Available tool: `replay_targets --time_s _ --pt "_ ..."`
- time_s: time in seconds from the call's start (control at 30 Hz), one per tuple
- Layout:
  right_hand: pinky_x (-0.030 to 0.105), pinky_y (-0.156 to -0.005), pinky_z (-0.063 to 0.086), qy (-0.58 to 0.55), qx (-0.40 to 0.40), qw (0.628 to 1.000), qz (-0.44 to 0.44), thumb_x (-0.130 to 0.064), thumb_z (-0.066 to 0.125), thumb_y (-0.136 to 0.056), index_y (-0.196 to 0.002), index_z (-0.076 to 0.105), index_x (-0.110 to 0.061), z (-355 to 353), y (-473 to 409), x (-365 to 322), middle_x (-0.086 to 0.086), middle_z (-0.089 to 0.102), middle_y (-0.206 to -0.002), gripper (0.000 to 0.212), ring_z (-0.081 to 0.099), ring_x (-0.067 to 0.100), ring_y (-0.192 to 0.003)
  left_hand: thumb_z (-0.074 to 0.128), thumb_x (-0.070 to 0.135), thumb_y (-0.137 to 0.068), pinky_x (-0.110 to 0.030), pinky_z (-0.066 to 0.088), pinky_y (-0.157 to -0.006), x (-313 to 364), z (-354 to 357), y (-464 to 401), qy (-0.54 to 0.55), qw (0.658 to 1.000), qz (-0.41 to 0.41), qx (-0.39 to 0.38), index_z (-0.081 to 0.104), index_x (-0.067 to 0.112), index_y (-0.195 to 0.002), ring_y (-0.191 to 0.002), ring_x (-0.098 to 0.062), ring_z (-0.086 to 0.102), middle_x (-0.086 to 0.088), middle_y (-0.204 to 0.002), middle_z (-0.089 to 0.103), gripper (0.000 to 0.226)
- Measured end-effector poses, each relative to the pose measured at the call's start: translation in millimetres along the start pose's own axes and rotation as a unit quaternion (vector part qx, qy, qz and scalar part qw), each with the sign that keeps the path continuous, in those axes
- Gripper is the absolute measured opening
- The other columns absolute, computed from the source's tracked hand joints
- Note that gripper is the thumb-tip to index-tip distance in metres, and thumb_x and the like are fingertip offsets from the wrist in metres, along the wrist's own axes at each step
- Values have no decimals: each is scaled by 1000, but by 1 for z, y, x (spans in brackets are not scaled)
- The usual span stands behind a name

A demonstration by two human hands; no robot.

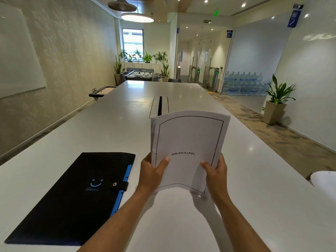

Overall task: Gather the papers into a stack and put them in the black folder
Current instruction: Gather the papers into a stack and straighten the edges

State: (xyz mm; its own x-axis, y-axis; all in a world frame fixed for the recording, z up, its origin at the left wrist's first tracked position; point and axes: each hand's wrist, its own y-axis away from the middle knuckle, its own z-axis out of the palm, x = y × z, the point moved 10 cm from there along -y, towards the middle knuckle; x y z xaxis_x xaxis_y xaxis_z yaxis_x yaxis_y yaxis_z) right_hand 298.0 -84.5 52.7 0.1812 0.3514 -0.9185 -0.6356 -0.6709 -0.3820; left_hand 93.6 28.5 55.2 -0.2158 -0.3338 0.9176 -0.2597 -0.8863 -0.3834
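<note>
A stack of white papers [188, 140], top sheet framed by a black border and printed BIBLIOGRAPHY, is held upright above the white table [254, 206]. My left hand [151, 174] grips the stack's lower left edge, thumb on the front. My right hand [217, 174] grips the lower right edge the same way. The black folder [72, 195] lies flat on the table to the left of my hands. It is closed with a snap strap, and a blue edge shows along its right side.
A cable slot [159, 107] is set into the table's middle beyond the papers. The corner of a white object [324, 180] shows at the right edge. The floor drops off along the table's right side, with a potted plant [276, 104] farther back.
</note>
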Motion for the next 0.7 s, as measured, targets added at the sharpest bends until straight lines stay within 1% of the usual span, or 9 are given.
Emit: replay_targets --time_s 0.1,0.27,0.37,0.43,0.5,0.57,0.6,0.67,0.7 --pt "34 -83 55 10 10 1000 -12 -26 59 -82 -115 53 -36 -1 0 -3 -1 64 -116 35 64 17 -102 68 15 -86 -15 54 -67 3 -2 -1 1 1000 -5 15 65 27 -101 -87 -3 68 8 -96 71 19" --pt "22 -77 54 26 9 1000 -15 -29 60 -83 -109 55 -39 0 4 0 -7 66 -111 28 65 9 -99 68 18 -87 -13 53 -64 -4 -4 2 -9 999 -21 29 61 32 -98 -86 0 67 11 -95 68 19" --pt "20 -73 53 39 16 999 -15 -30 59 -84 -102 56 -42 -3 3 -1 -13 67 -102 22 65 7 -94 68 22 -87 -15 54 -70 -5 -3 0 -22 999 -21 28 61 30 -106 -93 -6 67 10 -101 69 21" --pt "19 -69 54 54 14 998 -15 -30 58 -84 -96 54 -47 -4 0 -4 -16 66 -96 22 65 4 -87 68 24 -88 -15 54 -76 0 -4 -5 -47 999 -10 23 59 33 -109 -98 -5 65 13 -104 68 25" --pt "17 -62 54 79 10 997 3 -30 58 -83 -94 50 -48 -4 -3 -3 -15 65 -91 23 65 3 -81 66 27 -89 -21 54 -83 -1 -5 -11 -74 997 -16 13 57 31 -115 -102 -6 64 11 -110 66 28" --pt "15 -53 51 104 2 994 43 -25 57 -85 -97 46 -44 -6 -5 7 -13 63 -91 25 66 2 -75 64 30 -90 -31 48 -95 -13 -9 -15 -109 992 -59 13 50 21 -129 -113 -11 56 4 -126 59 43" --pt "16 -51 51 117 -3 991 67 -20 56 -86 -100 45 -41 -7 -5 14 -11 64 -94 27 67 4 -73 63 30 -91 -32 43 -97 -21 -12 -16 -120 989 -87 17 45 19 -134 -118 -12 50 4 -131 53 48" --pt "19 -57 48 151 -23 981 117 -12 53 -87 -110 46 -30 -8 -2 31 -3 66 -102 30 66 8 -75 60 26 -93 -32 39 -97 -37 -16 -15 -143 980 -137 16 39 19 -138 -123 -14 44 6 -135 45 50" --pt "21 -60 47 170 -36 975 138 -9 51 -88 -115 47 -25 -7 1 40 1 66 -105 32 65 12 -81 59 23 -94 -34 40 -98 -47 -17 -12 -159 974 -161 7 36 18 -140 -124 -19 46 1 -138 45 52"
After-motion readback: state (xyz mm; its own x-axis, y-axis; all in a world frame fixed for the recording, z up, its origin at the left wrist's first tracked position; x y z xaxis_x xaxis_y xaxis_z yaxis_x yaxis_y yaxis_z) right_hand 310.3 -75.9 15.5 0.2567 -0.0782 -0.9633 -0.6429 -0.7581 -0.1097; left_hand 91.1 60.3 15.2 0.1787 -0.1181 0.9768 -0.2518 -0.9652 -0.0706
